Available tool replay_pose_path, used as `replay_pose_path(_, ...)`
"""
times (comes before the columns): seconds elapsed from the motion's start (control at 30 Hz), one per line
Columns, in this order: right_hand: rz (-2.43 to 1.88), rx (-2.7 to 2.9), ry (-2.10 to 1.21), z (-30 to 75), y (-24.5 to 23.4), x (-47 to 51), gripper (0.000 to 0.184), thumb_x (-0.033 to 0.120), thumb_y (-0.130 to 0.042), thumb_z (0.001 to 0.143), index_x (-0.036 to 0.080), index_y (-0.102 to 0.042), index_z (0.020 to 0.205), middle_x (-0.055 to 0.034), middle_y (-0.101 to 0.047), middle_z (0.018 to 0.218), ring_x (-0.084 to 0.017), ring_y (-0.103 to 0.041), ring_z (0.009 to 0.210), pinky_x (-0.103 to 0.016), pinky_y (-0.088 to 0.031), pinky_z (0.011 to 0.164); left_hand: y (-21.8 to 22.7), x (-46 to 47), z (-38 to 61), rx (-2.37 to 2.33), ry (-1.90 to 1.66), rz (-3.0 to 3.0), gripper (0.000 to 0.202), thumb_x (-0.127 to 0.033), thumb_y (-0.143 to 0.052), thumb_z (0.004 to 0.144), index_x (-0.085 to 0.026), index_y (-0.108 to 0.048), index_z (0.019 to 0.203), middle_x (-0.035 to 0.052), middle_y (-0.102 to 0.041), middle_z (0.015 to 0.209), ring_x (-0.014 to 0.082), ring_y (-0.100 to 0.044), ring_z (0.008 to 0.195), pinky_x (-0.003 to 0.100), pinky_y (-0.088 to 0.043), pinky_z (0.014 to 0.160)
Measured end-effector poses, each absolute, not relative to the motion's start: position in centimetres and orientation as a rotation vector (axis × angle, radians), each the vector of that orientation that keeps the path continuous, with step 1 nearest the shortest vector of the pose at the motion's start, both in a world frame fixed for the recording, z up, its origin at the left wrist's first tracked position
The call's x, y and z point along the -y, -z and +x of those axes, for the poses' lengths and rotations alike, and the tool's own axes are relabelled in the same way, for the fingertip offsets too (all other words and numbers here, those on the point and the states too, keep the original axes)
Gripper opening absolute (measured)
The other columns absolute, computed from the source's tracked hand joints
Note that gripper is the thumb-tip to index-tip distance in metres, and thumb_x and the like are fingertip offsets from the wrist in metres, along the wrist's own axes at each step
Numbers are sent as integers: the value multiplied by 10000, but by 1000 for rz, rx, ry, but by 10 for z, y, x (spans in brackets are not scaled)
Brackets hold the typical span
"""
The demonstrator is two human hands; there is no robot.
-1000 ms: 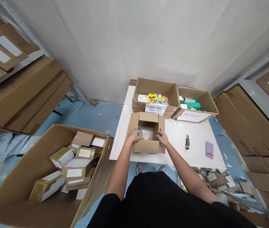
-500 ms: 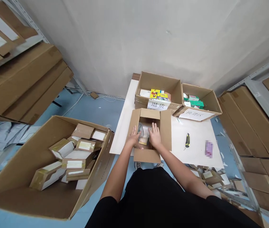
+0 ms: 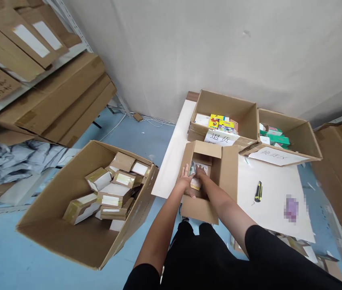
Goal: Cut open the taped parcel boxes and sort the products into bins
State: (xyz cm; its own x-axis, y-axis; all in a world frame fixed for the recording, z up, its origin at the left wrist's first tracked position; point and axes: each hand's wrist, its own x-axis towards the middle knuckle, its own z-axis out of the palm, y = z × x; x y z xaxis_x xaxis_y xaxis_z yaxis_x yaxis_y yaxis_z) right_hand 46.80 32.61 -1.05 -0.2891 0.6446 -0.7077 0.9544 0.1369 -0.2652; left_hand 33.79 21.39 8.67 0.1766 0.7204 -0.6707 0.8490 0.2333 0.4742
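Observation:
An opened cardboard box point(image 3: 201, 211) stands at the front of the table with its flaps spread outward. Inside lies a package point(image 3: 195, 184), pale with a yellowish lower edge and clear plastic around its upper left; its kind is not plain. My left hand point(image 3: 185, 181) is open at the box's left side, fingers spread on the flap and thumb toward the package. My right hand point(image 3: 201, 174) reaches down into the box against the package's upper right. Its fingertips are partly hidden, so its grip is unclear.
Behind stand two labelled cartons: one point(image 3: 243, 114) with yellow packs, one point(image 3: 305, 139) with green packs. A yellow-black utility knife point(image 3: 258, 191) and a blurred purple item point(image 3: 291, 208) lie on the table point(image 3: 273, 217). A big floor carton point(image 3: 68, 249) holds several parcels; shelves point(image 3: 77, 48) flank it.
My right hand has moved from the box's right inner side down and left onto the package. My left hand stays at the left flap. The view has shifted left.

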Motion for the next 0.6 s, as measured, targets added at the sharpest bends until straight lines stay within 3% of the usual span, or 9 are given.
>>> replay_pose_path(0.1,1588,-2002,906,467,29,-319,1203,392,-880,733,280,-162,1692,-217,-39,1761,-391,-77,1621,-612,-208,1229,-87,-211,337,-1576,189,1472,1701,-740,-961,258,-245,-203,1698,71,442,1640,541,307,1506,697,-139,1268)
replay_pose_path(0.2,1650,-2070,743,468,32,-310,1196,335,-921,680,242,-254,1669,-244,-217,1716,-419,-212,1582,-624,-180,1226,-90,-209,337,-1599,179,1466,1711,-679,-989,210,-276,-235,1693,47,395,1666,538,252,1533,651,-184,1285)
replay_pose_path(0.3,1647,-2112,691,468,21,-304,1072,265,-947,611,164,-454,1557,-273,-439,1588,-430,-395,1482,-579,-290,1185,-95,-210,337,-1598,210,1478,1773,-660,-988,155,-268,-210,1699,54,388,1670,533,253,1529,631,-162,1294)
replay_pose_path(0.4,1602,-2185,755,462,0,-300,813,222,-905,617,161,-624,1377,-215,-655,1382,-381,-564,1347,-465,-425,1093,-101,-215,334,-1580,247,1466,1821,-687,-967,166,-236,-115,1711,86,400,1668,523,265,1515,627,-104,1298)
replay_pose_path(0.5,1577,-2274,797,455,-26,-295,561,168,-811,656,197,-719,1209,-131,-772,1162,-330,-704,1146,-388,-510,961,-104,-209,330,-1617,217,1460,1723,-692,-944,303,-239,-62,1712,92,359,1696,495,218,1541,605,-114,1305)
replay_pose_path(0.6,1548,-2391,919,459,-53,-293,367,136,-761,629,265,-766,972,-62,-808,961,-317,-756,975,-355,-540,821,-95,-189,326,-1794,20,1538,1339,-564,-839,631,-261,-110,1712,66,239,1746,430,126,1591,565,-122,1318)
